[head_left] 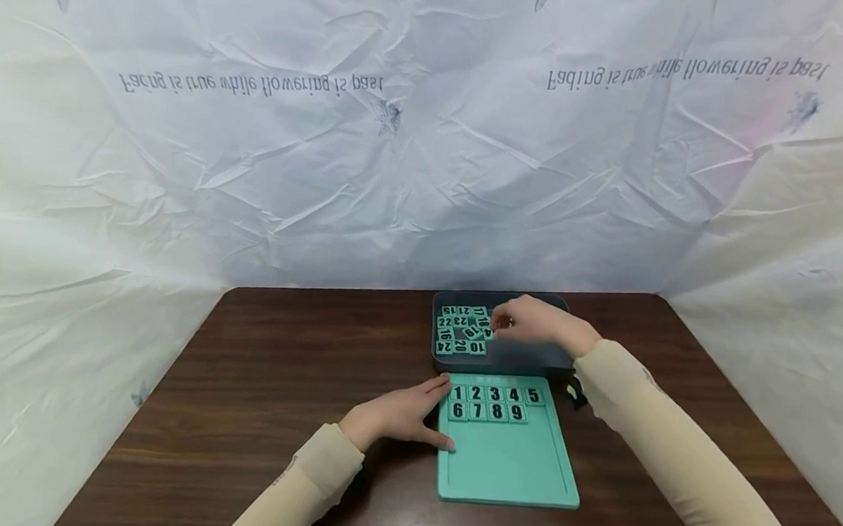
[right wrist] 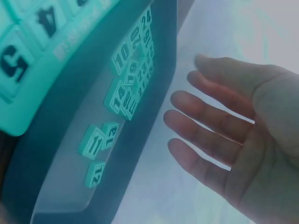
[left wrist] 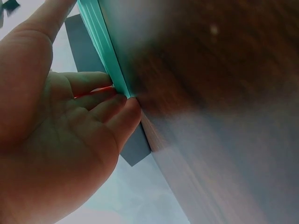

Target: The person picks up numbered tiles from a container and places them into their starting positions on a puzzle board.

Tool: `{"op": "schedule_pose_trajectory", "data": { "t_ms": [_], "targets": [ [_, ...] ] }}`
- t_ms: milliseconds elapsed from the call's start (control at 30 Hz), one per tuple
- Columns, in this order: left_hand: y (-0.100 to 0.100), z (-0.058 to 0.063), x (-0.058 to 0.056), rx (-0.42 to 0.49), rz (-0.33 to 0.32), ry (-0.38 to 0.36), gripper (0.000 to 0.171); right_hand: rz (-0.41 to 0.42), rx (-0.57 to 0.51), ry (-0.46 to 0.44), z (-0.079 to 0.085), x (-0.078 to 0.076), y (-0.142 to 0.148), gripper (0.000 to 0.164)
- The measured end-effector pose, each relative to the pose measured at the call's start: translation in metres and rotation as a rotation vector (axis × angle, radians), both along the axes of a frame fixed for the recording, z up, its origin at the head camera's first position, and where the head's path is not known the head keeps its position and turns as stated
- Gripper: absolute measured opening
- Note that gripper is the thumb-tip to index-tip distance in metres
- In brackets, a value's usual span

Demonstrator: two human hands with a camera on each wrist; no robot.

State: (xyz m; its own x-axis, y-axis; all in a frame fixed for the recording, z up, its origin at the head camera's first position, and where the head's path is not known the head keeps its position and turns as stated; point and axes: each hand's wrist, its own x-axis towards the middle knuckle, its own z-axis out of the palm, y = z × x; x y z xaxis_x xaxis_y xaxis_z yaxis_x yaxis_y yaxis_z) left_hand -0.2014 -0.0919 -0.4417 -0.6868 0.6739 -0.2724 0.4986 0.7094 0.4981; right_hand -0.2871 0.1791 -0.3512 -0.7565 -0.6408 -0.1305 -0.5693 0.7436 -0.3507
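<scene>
A green number board (head_left: pixel 509 471) lies flat on the table, with tiles 1 to 5 in its top row and 6 to 9 below. My left hand (head_left: pixel 401 414) rests at the board's left edge, thumb by the rim; in the left wrist view its fingertips (left wrist: pixel 132 105) touch the green side. Behind the board stands a dark tray (head_left: pixel 526 360) of loose green number tiles. Over it hovers my right hand (head_left: pixel 533 321), fingers loosely extended and holding nothing in the right wrist view. Tiles 11 (right wrist: pixel 92 141), 13 (right wrist: pixel 110 134) and 12 (right wrist: pixel 95 174) lie apart from the cluster.
Tile 10 (head_left: pixel 478 347) lies at the near side of the cluster in the tray. A small black object (head_left: pixel 576 393) sits beside the tray's near right corner. White printed sheeting (head_left: pixel 396 211) surrounds the brown wooden table (head_left: pixel 292 369) at the back and sides.
</scene>
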Motion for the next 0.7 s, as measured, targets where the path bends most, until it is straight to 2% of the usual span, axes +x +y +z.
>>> {"op": "schedule_pose_trajectory", "data": {
  "t_ms": [167,400,533,700],
  "targets": [
    [-0.001,0.002,0.002,0.008,0.008,-0.013,0.101,0.012,0.082,-0.042,-0.014,-0.019,-0.019,0.027],
    [0.002,-0.001,0.004,0.003,0.008,-0.016,0.101,0.009,0.134,-0.098,-0.045,-0.028,-0.028,0.030],
    [0.002,-0.001,0.003,0.003,0.003,-0.005,0.101,0.033,0.132,-0.112,-0.052,-0.031,-0.028,0.032],
    [0.000,0.001,0.001,0.009,0.005,0.009,0.101,0.049,0.145,-0.116,-0.054,-0.034,-0.027,0.038]
  ]
}}
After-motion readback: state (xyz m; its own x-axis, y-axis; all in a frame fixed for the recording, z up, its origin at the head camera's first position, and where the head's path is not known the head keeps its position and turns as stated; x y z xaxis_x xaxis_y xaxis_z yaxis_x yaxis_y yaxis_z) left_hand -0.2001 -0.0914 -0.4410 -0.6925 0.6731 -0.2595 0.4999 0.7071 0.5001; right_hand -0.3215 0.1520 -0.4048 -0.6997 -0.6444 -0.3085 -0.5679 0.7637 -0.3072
